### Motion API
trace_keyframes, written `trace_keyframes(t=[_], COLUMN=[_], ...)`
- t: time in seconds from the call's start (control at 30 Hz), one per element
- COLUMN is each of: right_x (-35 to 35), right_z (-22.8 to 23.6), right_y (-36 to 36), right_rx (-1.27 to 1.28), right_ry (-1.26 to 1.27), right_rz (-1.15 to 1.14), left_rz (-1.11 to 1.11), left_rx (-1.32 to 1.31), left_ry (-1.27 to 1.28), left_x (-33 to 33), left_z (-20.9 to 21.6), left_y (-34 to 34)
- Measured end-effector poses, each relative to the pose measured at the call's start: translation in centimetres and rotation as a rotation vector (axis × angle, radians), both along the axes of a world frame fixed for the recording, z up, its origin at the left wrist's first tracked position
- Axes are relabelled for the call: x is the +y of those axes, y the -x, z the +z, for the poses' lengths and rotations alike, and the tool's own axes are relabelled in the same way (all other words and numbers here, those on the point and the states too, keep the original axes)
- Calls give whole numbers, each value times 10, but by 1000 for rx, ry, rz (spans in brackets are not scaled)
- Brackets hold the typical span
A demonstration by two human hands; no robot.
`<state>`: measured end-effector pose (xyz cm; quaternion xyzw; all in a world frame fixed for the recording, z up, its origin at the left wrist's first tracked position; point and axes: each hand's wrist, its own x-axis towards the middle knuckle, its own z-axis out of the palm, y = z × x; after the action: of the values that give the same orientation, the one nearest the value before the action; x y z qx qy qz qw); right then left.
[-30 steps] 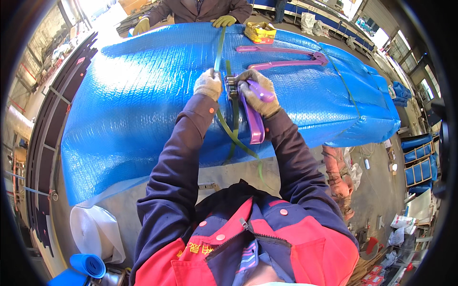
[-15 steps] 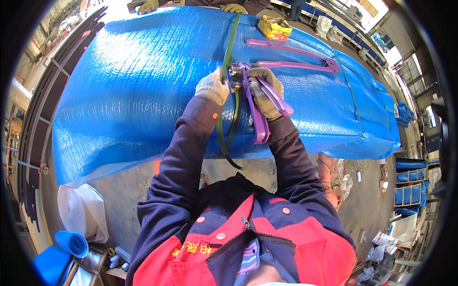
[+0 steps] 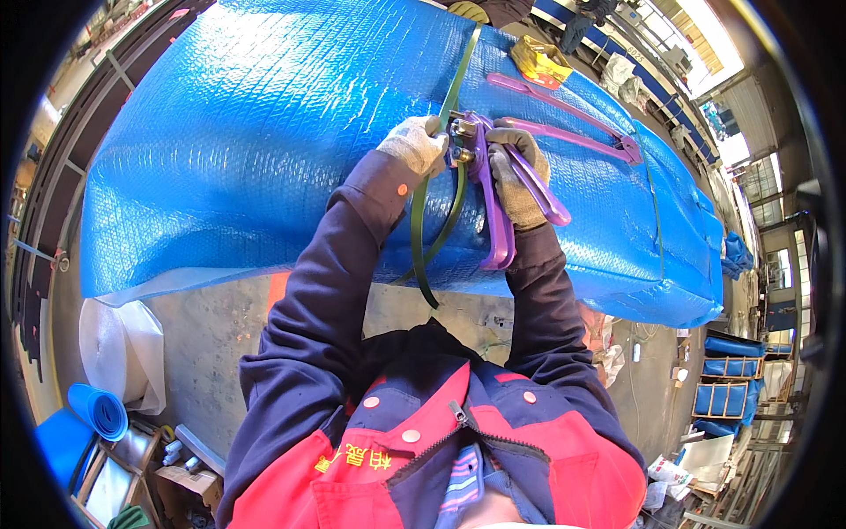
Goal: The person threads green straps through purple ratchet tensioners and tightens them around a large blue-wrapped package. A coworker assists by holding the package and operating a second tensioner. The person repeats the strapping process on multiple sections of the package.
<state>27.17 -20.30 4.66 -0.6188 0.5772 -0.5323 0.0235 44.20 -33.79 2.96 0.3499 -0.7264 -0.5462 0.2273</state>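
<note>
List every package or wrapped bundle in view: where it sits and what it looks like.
Large bundle: across the middle, long, rounded, wrapped in blue plastic, bound by a green strap.
White roll: lower left on the floor, bubble wrap.
Blue roll: below the white one, small.

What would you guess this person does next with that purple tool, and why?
Probably squeeze the purple strapping tool handles together with the right hand. Its handles are spread, its head sits on the green strap, which the left hand steadies, and a loose strap loop hangs below over the blue wrapped bundle.

Purple strapping tool clamps dark green strap across the blue-wrapped bundle.
</note>
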Motion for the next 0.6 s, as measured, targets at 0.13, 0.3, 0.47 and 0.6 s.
trace_keyframes(t=[0.13, 0.3, 0.47, 0.6], right_x=[-1, -5, -5, -5], right_z=[6, 13, 19, 21], right_y=[-5, -7, -13, -19], right_rx=[92, 97, 110, 81], right_ry=[-17, -54, -56, -44], right_rz=[-27, -6, -20, -24], left_rz=[-121, -124, -118, -113], left_rx=[96, 172, 149, 58], left_ry=[-311, -396, -415, -387], left_x=[-11, -16, -14, -10], left_z=[8, 9, 13, 26], left_y=[-13, -18, -17, -18])
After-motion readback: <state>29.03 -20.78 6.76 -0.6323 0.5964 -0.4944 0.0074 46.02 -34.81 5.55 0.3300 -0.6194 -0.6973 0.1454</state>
